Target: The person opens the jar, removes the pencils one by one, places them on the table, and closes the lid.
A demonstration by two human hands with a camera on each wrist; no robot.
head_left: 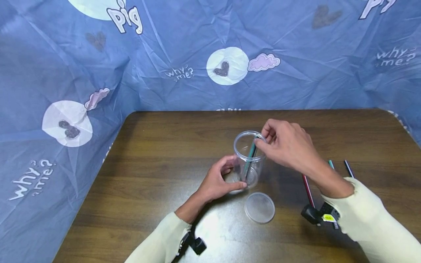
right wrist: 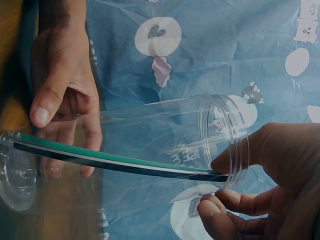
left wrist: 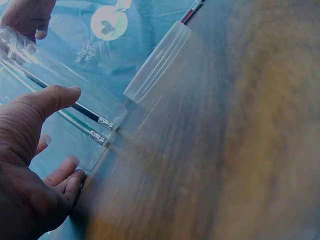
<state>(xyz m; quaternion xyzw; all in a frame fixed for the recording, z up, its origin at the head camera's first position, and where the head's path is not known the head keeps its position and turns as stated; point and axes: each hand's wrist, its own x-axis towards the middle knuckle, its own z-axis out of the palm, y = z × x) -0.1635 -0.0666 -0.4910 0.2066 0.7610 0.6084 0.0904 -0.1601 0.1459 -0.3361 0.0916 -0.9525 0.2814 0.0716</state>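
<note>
A clear plastic jar (head_left: 243, 159) stands without a lid on the table. My left hand (head_left: 218, 179) grips its lower part, thumb on the near side. Inside lean a green pencil (right wrist: 90, 150) and a black pencil (right wrist: 125, 167); their metal eraser ends rest at the bottom in the left wrist view. At the rim, my right hand (head_left: 287, 144) pinches the pencils' upper ends between thumb and curled fingers. The thumb partly hides those ends. A round translucent lid (head_left: 260, 207) lies just in front of the jar.
Right of the jar, a red pencil (head_left: 308, 190), another green pencil (head_left: 331, 164) and a dark pencil (head_left: 349, 168) lie on the brown wooden table (head_left: 148, 164), partly under the right forearm. A blue patterned cloth (head_left: 184, 44) hangs behind the table and at its left.
</note>
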